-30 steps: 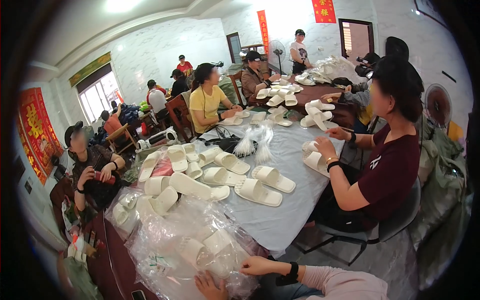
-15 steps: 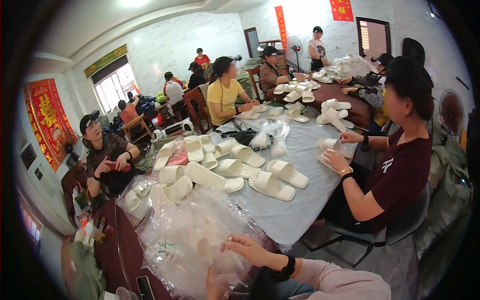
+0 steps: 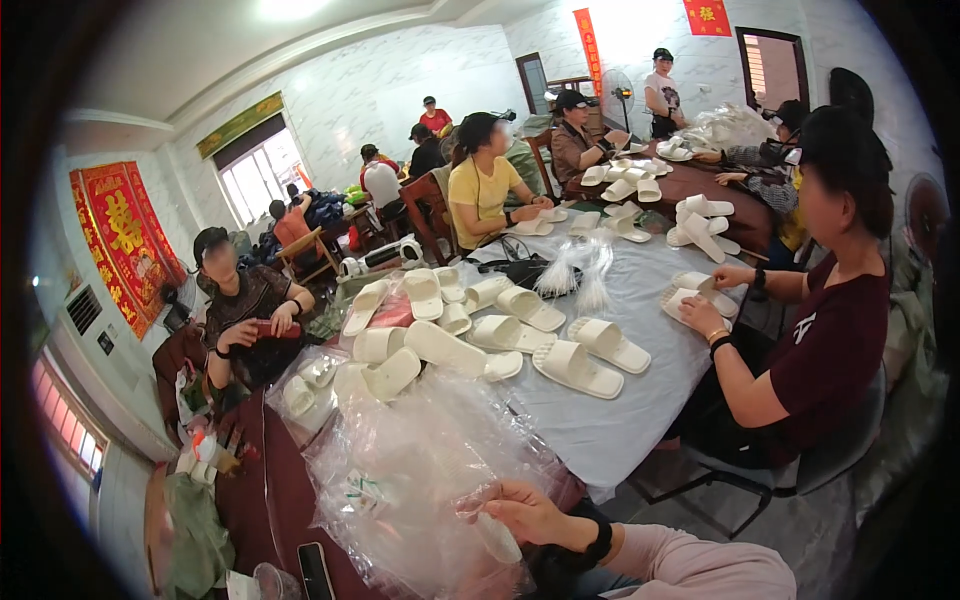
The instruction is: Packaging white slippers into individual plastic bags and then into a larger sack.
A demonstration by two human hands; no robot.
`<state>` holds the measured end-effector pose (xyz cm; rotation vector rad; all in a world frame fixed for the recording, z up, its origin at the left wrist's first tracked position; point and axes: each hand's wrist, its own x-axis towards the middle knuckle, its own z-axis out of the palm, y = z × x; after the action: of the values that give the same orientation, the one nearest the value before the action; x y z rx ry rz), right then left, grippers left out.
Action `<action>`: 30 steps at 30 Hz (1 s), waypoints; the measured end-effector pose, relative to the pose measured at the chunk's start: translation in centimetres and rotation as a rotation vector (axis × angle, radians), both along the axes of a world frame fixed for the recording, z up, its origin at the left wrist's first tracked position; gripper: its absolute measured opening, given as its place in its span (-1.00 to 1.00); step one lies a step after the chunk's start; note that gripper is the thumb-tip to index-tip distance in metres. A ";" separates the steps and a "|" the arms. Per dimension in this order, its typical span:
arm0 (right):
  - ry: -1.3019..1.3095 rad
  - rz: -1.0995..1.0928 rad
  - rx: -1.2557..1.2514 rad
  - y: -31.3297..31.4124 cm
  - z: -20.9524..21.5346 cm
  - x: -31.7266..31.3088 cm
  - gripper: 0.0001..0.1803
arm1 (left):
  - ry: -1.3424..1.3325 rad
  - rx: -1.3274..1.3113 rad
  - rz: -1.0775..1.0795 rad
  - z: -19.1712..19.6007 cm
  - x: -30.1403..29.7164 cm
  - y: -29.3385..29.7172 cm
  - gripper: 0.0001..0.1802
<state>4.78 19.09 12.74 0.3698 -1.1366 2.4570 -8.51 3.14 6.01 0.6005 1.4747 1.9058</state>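
Note:
My right hand (image 3: 525, 515), a dark band on its wrist, pinches the edge of a clear plastic bag (image 3: 400, 450) low in the picture. Just under these fingers, a cream slipper (image 3: 498, 540) shows through or beside the film; whether it lies fully inside I cannot tell. My left hand cannot be made out; crumpled plastic covers the lower edge. Beyond the bag, a heap of cream slippers (image 3: 445, 346) spreads over the table, with a pair (image 3: 577, 368) side by side at its right end.
A phone (image 3: 315, 572) and a clear cup (image 3: 275, 580) lie near the lower edge. White strands (image 3: 580, 270) are bunched on the grey-covered table (image 3: 640, 440). At the right, a person in maroon (image 3: 800, 350) handles slippers (image 3: 700, 293); another sits at the left (image 3: 250, 305).
The whole view has shifted, so the scene sits farther right. My left hand, partly seen before at the lower edge, has dropped from sight. The slipper under my right hand shows more clearly.

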 end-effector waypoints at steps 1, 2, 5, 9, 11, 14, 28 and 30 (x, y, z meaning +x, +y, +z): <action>-0.062 0.010 0.030 0.4 0.1 0.4 -0.79 | -0.065 0.028 -0.009 0.0 0.1 -0.1 -0.56; -0.065 0.021 0.028 0.8 0.1 1.0 -0.79 | -0.131 0.056 -0.015 0.1 0.3 -0.2 -0.55; -0.096 -0.045 0.190 1.7 -0.3 2.7 -0.80 | -0.324 0.153 -0.027 0.4 0.9 -0.7 -0.53; -0.265 -0.240 0.431 2.9 -1.8 3.1 -0.81 | -0.608 0.310 -0.018 0.3 2.6 -0.4 -0.50; -0.747 -0.178 0.362 3.8 -2.7 3.4 -0.73 | -0.752 0.411 0.006 -0.3 3.6 -0.3 -0.48; -0.662 -0.060 -0.038 3.6 -3.8 4.4 -0.55 | -0.694 0.415 0.026 2.0 6.3 -0.5 -0.53; -0.821 0.354 -0.227 -0.7 -7.0 2.6 -0.64 | 0.047 -0.512 -0.366 3.2 11.2 0.5 -0.35; -0.806 0.429 -0.275 -1.2 -4.4 2.4 -0.64 | 0.009 -0.536 -0.370 4.3 11.8 -0.4 -0.30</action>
<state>7.14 17.89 8.38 -0.5762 -1.0279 3.2170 3.27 2.70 10.29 0.5744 1.6558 1.1638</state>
